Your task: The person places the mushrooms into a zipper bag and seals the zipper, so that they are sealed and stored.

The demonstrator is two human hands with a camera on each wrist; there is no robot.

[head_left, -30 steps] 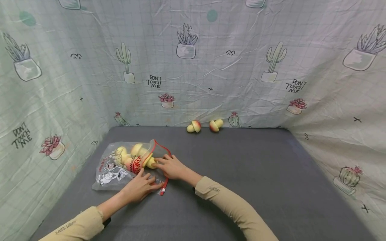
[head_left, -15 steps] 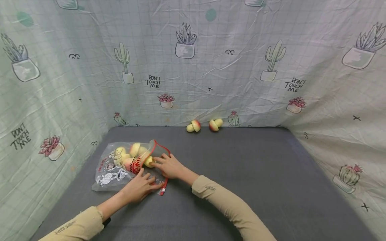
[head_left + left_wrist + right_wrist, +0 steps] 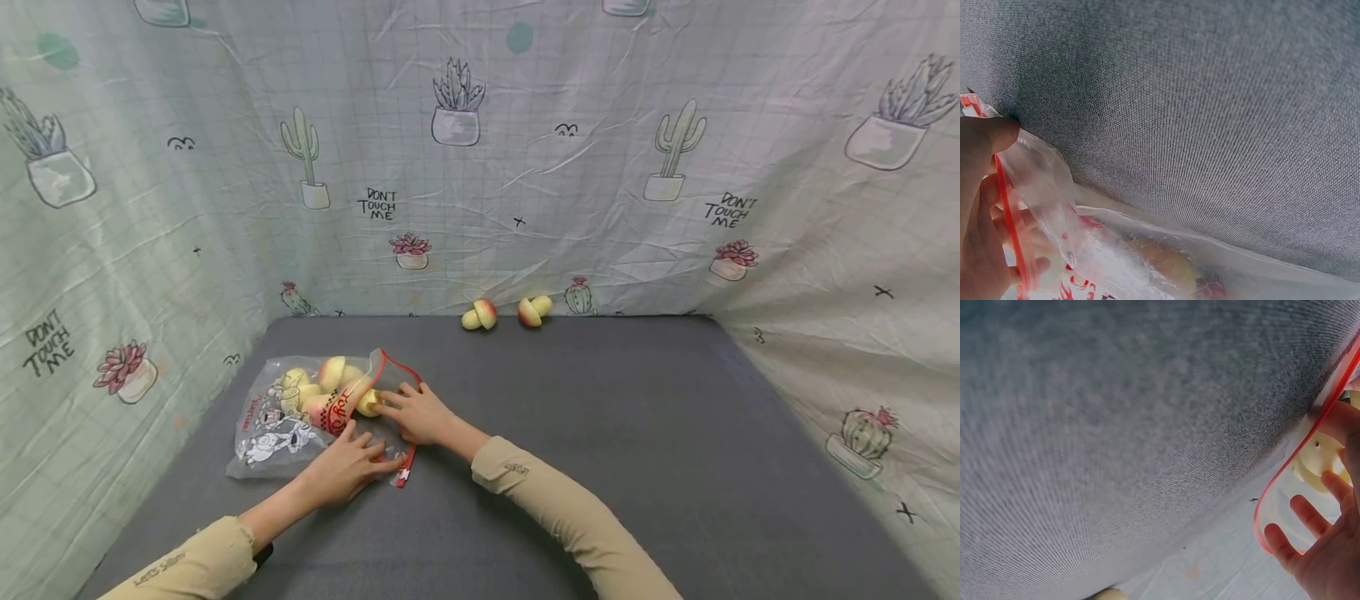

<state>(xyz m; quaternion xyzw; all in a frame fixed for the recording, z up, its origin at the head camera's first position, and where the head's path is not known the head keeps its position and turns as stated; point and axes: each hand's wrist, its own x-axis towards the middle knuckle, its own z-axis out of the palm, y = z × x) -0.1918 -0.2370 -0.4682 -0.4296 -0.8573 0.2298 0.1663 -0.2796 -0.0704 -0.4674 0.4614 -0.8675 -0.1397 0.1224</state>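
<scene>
Handling of a mushroom [image 3: 367,404] within the mouth of a clear bag [image 3: 281,450]. Left hand [image 3: 348,467]: thumb and fingers on opposite sides of the bag's near edge, clamped on it, just beside the zip tab [image 3: 402,477]. Right hand [image 3: 427,417]: inside the mouth across from the left grip, past the red zip [image 3: 402,367], fingertips against the mushroom, spare fingers spread; thumb partly hidden, hence impossible to tell pinch from mere touch. Deeper in the bag, beyond the right fingertips: other mushrooms [image 3: 333,375], close together. Well beyond both hands, at the foot of the cloth [image 3: 517,267]: a loose mushroom [image 3: 480,315] and a second one [image 3: 535,311]. For sound handling, in all likelihood: anchor the slack edge with the left grip; widen the mouth with the spare right fingers; guide the mushroom low, clear of the zip; avoid dragging the bag along.
</scene>
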